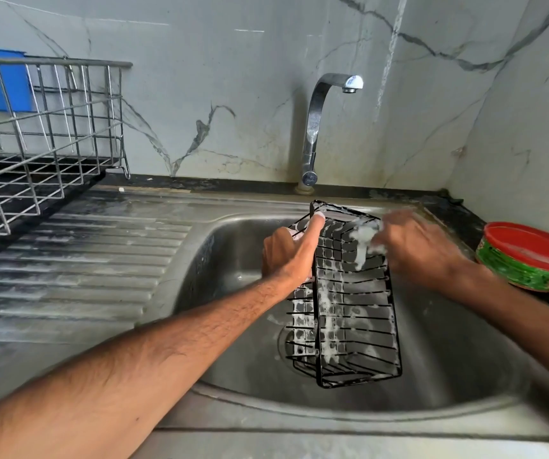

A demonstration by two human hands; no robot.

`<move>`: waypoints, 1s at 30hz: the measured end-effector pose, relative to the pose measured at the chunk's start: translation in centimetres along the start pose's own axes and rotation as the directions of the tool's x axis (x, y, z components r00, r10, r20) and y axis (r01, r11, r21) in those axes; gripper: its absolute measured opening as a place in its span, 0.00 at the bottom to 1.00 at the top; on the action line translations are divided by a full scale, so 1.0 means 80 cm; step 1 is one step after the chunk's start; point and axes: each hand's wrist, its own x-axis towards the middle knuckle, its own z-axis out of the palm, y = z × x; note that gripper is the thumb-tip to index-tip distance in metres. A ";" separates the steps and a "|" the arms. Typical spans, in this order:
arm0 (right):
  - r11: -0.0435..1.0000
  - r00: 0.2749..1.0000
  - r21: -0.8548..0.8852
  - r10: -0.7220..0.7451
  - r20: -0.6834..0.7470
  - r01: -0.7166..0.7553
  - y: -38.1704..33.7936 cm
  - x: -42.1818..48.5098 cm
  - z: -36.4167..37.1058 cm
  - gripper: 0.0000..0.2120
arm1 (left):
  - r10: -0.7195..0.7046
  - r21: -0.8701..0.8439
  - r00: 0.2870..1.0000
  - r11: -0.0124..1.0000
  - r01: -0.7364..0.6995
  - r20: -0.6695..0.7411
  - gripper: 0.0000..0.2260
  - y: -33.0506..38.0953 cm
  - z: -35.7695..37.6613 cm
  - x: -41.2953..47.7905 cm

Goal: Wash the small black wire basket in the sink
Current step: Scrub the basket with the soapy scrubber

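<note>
While left hand [286,256] grips wire basket [356,309] over sink [226,253] | right hand [412,246], blurred, seemingly clutches foamy pad [367,238] | tub [525,263] label unreadable

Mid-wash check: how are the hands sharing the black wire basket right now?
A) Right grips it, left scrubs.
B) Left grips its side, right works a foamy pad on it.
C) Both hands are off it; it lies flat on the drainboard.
B: the left hand grips the side of the black wire basket, while the blurred right hand holds a foamy pad against its upper wires.
</note>
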 end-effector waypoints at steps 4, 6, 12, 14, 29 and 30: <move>0.997 0.998 -0.045 -0.063 -0.009 0.062 0.003 0.010 0.004 0.13 | 0.014 -0.016 1.000 1.000 -0.014 -0.001 0.34 -0.002 0.001 -0.003; 0.992 0.995 -0.080 -0.099 0.025 0.101 0.003 0.004 0.008 0.11 | 0.010 -0.015 1.000 1.000 -0.010 -0.005 0.35 0.000 -0.002 -0.003; 0.999 1.000 -0.051 -0.011 -0.011 0.011 0.006 0.013 0.016 0.10 | 0.064 0.012 0.998 0.998 -0.063 -0.012 0.35 0.003 -0.002 -0.004; 0.995 0.997 -0.074 -0.064 -0.044 0.061 0.002 0.013 0.014 0.11 | 0.064 0.015 0.998 0.998 -0.064 -0.018 0.37 0.001 0.000 -0.002; 0.966 0.995 -0.243 -0.077 0.070 0.092 -0.023 0.007 0.015 0.07 | 0.049 0.002 0.999 0.999 -0.049 -0.005 0.30 0.016 -0.007 -0.015; 0.967 0.991 -0.230 -0.090 0.096 0.110 -0.025 0.007 0.016 0.09 | 0.046 0.003 0.999 0.999 -0.046 -0.004 0.30 0.016 -0.007 -0.015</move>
